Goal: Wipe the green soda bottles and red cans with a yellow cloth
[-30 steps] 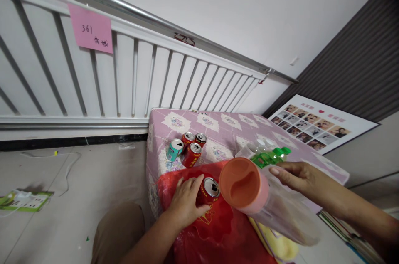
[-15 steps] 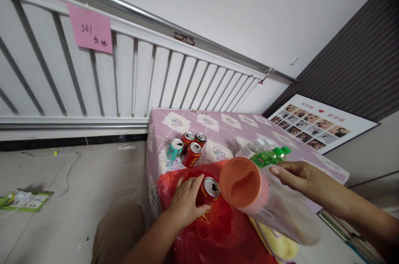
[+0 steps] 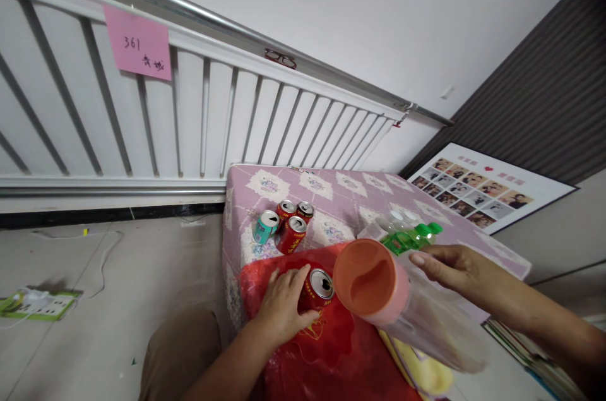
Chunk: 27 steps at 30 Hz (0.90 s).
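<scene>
My left hand [image 3: 283, 303] is curled round the side of an opened red drink can [image 3: 316, 290], which stands upright on a red plastic sheet [image 3: 341, 363]. In my right hand [image 3: 449, 268] is a clear plastic jug [image 3: 440, 331] with an orange-pink lid [image 3: 367, 278], tilted with its lid end towards the can. The lid end is close to the can's top; I cannot make out any stream between them. The jug's handle is mostly hidden, and so are some fingers of my right hand.
Beyond the sheet, a teal can [image 3: 266, 227] and several red and dark cans [image 3: 290, 235] stand on a purple flowered tablecloth [image 3: 350, 183]. Green-capped bottles [image 3: 419, 235] lie behind the jug. A yellow cloth [image 3: 433, 376] is below it. A white radiator [image 3: 218, 117] lines the wall.
</scene>
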Available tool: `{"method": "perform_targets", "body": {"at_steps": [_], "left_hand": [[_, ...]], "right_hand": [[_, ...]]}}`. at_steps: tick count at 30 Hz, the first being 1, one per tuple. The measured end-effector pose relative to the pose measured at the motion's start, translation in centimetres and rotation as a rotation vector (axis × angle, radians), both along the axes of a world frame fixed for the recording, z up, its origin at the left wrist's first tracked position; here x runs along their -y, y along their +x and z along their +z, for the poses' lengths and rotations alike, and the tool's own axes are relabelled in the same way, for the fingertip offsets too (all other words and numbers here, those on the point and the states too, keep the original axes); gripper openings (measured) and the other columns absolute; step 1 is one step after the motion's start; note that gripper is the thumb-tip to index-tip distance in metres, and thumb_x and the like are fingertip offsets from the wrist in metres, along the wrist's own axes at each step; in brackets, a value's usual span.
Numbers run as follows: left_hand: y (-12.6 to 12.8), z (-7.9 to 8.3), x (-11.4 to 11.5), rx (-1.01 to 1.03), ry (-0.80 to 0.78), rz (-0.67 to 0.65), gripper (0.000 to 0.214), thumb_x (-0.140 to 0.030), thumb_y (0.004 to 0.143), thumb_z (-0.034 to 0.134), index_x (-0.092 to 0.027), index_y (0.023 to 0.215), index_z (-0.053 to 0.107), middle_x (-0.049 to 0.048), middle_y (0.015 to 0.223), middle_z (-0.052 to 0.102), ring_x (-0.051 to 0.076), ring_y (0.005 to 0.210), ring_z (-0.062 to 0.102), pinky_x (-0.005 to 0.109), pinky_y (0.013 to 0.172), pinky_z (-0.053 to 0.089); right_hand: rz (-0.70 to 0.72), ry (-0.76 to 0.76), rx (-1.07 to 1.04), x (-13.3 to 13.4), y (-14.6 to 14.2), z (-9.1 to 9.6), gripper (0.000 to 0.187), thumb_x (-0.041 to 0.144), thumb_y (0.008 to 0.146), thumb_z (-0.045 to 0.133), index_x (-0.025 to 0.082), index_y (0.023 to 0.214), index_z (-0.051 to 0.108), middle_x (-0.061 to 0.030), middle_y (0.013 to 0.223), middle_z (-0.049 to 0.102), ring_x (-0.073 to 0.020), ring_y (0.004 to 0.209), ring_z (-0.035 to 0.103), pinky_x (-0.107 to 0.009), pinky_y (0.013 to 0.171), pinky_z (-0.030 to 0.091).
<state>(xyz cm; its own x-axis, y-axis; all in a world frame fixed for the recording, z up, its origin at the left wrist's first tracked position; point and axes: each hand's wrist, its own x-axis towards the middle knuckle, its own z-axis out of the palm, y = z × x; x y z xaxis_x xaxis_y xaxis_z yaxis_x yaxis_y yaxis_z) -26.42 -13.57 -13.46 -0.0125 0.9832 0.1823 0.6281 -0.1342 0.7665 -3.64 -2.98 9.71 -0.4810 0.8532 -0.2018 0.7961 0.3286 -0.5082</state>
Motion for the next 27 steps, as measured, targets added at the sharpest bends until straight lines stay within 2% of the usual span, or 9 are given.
{"method": "perform_targets", "body": {"at_steps": [15, 22, 27], "left_hand": [[0.05, -0.07, -0.01, -0.001, 0.001, -0.001, 0.088, -0.034, 0.073, 0.078, -0.020, 0.148, 0.034, 0.0155, 0.143, 0.054, 0.033, 0.133, 0.050, 0.062, 0.118, 0.025], [0.05, -0.11, -0.01, -0.001, 0.002, -0.001, 0.088, -0.034, 0.072, 0.078, -0.022, 0.147, 0.035, 0.0149, 0.144, 0.054, 0.032, 0.133, 0.050, 0.062, 0.118, 0.025], [0.04, -0.06, 0.03, -0.005, -0.002, -0.001, 0.088, -0.034, 0.072, 0.078, -0.021, 0.148, 0.034, 0.0154, 0.143, 0.054, 0.032, 0.133, 0.050, 0.061, 0.118, 0.025]], "right_hand": [[-0.023, 0.011, -0.002, 0.12, -0.33, 0.19, 0.059, 0.077, 0.066, 0.063, 0.020, 0.058, 0.051, 0.0040, 0.062, 0.032, -0.0139, 0.060, 0.030, -0.026, 0.055, 0.030], [-0.015, -0.006, 0.004, 0.39, -0.59, 0.37, 0.058, 0.077, 0.069, 0.061, 0.020, 0.062, 0.057, 0.0033, 0.063, 0.036, -0.0145, 0.061, 0.033, -0.027, 0.057, 0.033], [-0.010, 0.009, 0.015, 0.29, -0.66, 0.34, 0.059, 0.078, 0.070, 0.059, 0.020, 0.061, 0.055, 0.0034, 0.063, 0.035, -0.0147, 0.062, 0.033, -0.027, 0.057, 0.033]]}}
